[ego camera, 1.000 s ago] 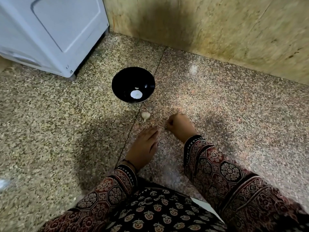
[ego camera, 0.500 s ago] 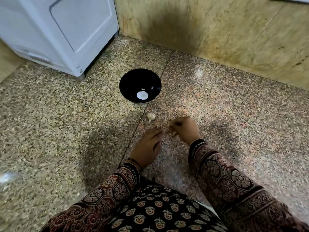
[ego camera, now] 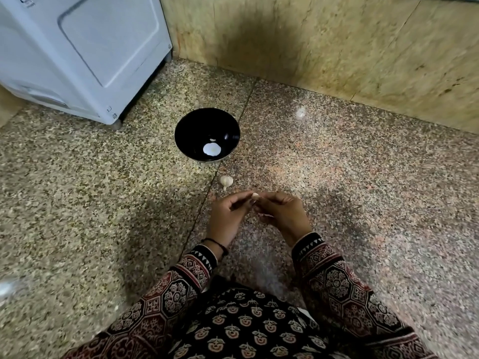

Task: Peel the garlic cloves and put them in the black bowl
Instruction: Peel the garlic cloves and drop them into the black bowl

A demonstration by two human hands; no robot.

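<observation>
Newly raised, left hand (ego camera: 228,216) and right hand (ego camera: 282,216) pinch 1 garlic clove (ego camera: 255,195).

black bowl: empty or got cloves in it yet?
Cannot tell for sure: the black bowl shows a pale round patch and small speck at its bottom, either garlic or glare.

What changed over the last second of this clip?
The left hand rose from the floor and met the right hand, which also lifted; both now pinch a garlic clove between them. The black bowl and the garlic bulb on the floor stayed put.
</observation>
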